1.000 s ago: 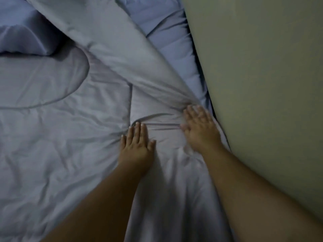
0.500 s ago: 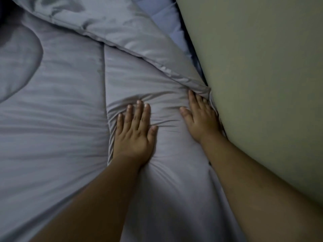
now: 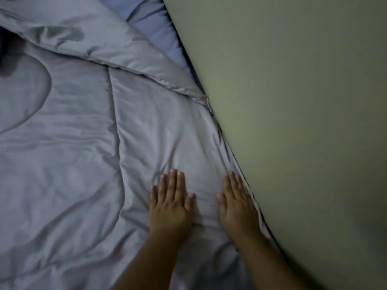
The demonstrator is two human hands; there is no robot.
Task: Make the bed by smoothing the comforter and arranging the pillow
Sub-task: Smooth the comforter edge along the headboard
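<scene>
A grey quilted comforter [image 3: 69,155] covers most of the bed, wrinkled, with its top edge folded back in a diagonal band [image 3: 117,49]. My left hand [image 3: 170,204] lies flat, palm down, on the comforter with fingers nearly together and nothing held. My right hand [image 3: 237,203] presses flat on the comforter's edge right beside the wall, also holding nothing. No pillow is in sight; a dark patch sits at the far left edge.
A pale green wall [image 3: 293,101] runs diagonally along the bed's right side, tight against the comforter. A blue bed sheet [image 3: 155,28] shows at the top between the folded band and the wall.
Both hands have slid back toward me along the comforter, away from the folded band. The fabric between the fold and my hands lies flatter. The view has shifted, and the blue pillow seen earlier is out of frame.
</scene>
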